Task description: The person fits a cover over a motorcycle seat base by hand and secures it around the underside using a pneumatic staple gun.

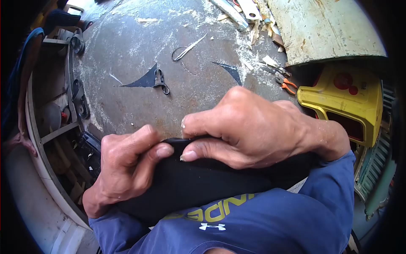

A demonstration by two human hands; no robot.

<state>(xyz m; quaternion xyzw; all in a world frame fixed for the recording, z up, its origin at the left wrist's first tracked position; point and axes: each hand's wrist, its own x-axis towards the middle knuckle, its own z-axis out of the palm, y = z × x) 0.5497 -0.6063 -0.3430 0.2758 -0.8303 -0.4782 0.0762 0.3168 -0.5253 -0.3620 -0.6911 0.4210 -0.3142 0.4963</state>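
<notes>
My left hand (pixel 131 163) pinches the edge of a black cloth-like sheet (pixel 198 173) between thumb and curled fingers. Just to its right, my right hand (pixel 245 129) grips the same edge, thumb below and bent forefinger above. A short stretch of dark edge shows between the two thumbs. From there the sheet hangs down over my lap, and its lower part passes out of sight by my blue shirt. Beyond my hands lie a black triangular scrap (pixel 145 79), a small dark strap-like piece (pixel 160 82) and another dark scrap (pixel 231 72).
Scissors (pixel 186 51) lie on the dusty worktop (pixel 127 42). Orange-handled pliers (pixel 286 84) rest near a yellow casing (pixel 344 101) at the right. Wood shavings and a metal tube (pixel 230 12) are at the back. Another person's arm (pixel 26 97) shows at the left, beside shelves (pixel 57 134).
</notes>
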